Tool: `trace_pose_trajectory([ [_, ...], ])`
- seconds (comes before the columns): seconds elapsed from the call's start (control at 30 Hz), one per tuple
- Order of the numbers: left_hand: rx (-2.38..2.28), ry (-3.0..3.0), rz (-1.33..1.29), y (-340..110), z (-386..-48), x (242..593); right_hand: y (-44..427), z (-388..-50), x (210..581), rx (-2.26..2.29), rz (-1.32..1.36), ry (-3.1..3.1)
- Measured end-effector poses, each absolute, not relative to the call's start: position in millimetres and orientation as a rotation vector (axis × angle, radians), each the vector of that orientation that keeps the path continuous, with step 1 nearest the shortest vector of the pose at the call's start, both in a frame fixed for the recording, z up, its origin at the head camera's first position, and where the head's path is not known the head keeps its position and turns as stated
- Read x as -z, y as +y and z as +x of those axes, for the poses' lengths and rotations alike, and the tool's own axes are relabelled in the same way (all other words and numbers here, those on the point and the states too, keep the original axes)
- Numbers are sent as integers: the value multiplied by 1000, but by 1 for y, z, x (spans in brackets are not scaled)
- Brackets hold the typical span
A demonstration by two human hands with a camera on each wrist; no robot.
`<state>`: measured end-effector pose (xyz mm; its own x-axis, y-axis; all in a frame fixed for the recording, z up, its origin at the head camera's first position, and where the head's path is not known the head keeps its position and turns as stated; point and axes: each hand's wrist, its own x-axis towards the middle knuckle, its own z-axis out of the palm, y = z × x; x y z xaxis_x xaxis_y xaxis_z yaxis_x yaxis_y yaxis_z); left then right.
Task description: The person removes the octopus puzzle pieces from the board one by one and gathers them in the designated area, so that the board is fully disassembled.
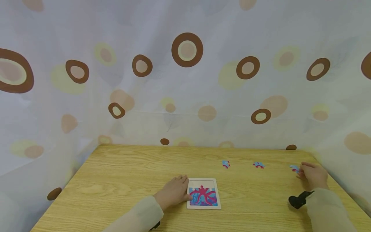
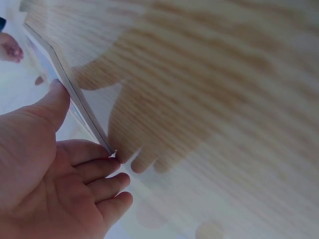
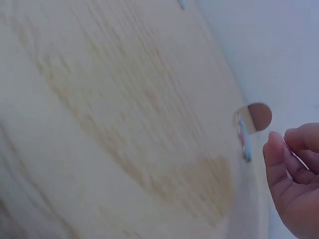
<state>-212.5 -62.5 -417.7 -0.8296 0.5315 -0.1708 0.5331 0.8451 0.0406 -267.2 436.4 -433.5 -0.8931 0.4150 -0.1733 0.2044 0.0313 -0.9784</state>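
Observation:
My left hand [image 1: 175, 191] rests at the left edge of a white puzzle tray [image 1: 218, 193]. In the left wrist view, the thumb [image 2: 59, 102] lies over the rim and the fingertips touch the tray's outer side. Its lower part carries a fitted pink octopus picture [image 1: 203, 196]; the upper strip is bare. At the far right, my right hand [image 1: 315, 175] is beside a blue and pink puzzle piece [image 1: 294, 168]. The right wrist view shows a small gap between this piece [image 3: 243, 138] and the bent fingers [image 3: 275, 149]. I make out nothing held between them.
Two more puzzle pieces lie towards the back of the wooden table [image 1: 121, 180], one right of centre [image 1: 259, 165] and another puzzle piece farther left [image 1: 226, 164]. A patterned curtain [image 1: 185, 96] stands behind the table and along its sides.

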Motion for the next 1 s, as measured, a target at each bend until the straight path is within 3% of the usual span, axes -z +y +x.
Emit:
trace_pose_trajectory([
  [0.27, 5, 2845, 821, -63, -214, 420, 397, -279, 409, -1576, -233, -2502],
  [0.6, 11, 2856, 839, -63, -212, 419, 307, -283, 381, -1540, 132, -2595],
  [1.0, -7, 2858, 903, -66, -212, 421, 201, -264, 393, -1587, 604, -2671],
])
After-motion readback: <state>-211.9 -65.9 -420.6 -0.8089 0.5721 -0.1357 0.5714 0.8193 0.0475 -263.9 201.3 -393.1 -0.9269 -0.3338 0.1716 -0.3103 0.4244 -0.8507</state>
